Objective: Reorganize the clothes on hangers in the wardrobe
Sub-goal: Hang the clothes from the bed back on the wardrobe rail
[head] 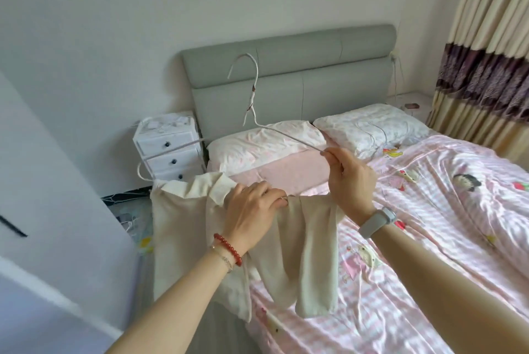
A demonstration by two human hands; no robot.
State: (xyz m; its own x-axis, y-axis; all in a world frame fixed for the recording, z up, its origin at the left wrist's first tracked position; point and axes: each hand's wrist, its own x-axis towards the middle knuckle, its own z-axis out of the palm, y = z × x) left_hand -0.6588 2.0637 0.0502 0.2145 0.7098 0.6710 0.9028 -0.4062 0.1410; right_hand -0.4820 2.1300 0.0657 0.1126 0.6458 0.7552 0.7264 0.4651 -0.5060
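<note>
A white wire hanger [253,90] is held up in front of the grey headboard, hook uppermost. My right hand [350,182] pinches the hanger's right arm near its end. A cream garment [183,227] hangs from the hanger's left end and droops over the bed's edge. My left hand [252,210] grips the garment's fabric at the collar, between the two halves of the cloth. The hanger's lower bar is hidden behind my hands and the cloth.
A bed [429,239] with pink cartoon-print sheets and two pillows [369,127] fills the right. A small white drawer unit [166,144] stands left of the grey headboard [289,67]. A white door or wardrobe panel [43,210] is at the left, a striped curtain [486,53] at the right.
</note>
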